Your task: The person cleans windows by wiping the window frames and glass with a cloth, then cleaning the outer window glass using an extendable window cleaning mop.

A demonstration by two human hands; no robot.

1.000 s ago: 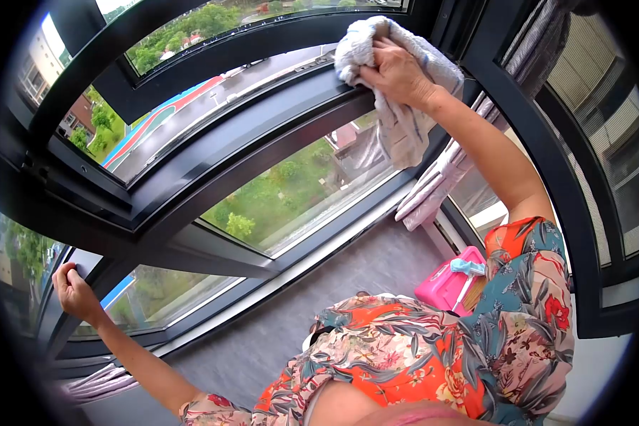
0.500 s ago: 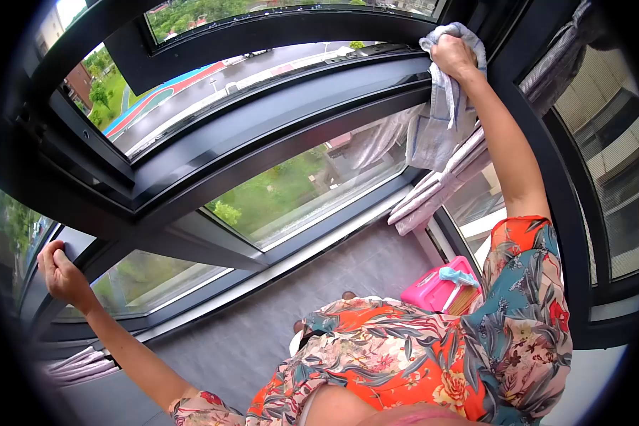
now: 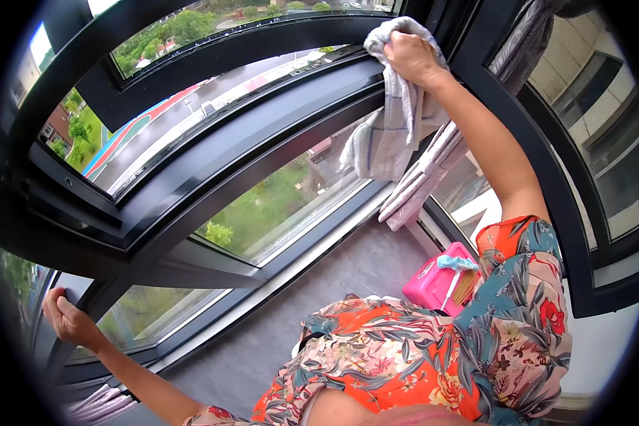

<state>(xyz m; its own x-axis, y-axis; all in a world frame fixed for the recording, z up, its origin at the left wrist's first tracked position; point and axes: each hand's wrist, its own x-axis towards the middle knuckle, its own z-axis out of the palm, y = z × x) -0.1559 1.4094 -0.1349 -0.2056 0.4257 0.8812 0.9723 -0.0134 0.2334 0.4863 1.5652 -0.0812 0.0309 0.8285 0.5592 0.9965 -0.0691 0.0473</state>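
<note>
My right hand (image 3: pixel 413 58) is closed on a white-grey towel (image 3: pixel 390 138) with blue lines. Part of the towel is bunched over the far right end of the dark window sill (image 3: pixel 263 110), and the rest hangs down over the inner side. At the far left, my left hand (image 3: pixel 71 318) has its fingers curled round the edge of a dark window frame post (image 3: pixel 110 291); its fingertips are partly hidden. An open window sash (image 3: pixel 213 60) stands tilted outward above the sill.
A tied-back pale curtain (image 3: pixel 429 174) hangs below my right arm. On the grey floor (image 3: pixel 312 266) stands a pink box (image 3: pixel 433 284) with a blue cloth (image 3: pixel 456 263) and a brush (image 3: pixel 465 287). Another dark-framed window (image 3: pixel 596 128) is at right.
My right hand and the towel have moved left along the sill, and the towel's hanging part has swung left. My left hand keeps its hold. The view has shifted slightly.
</note>
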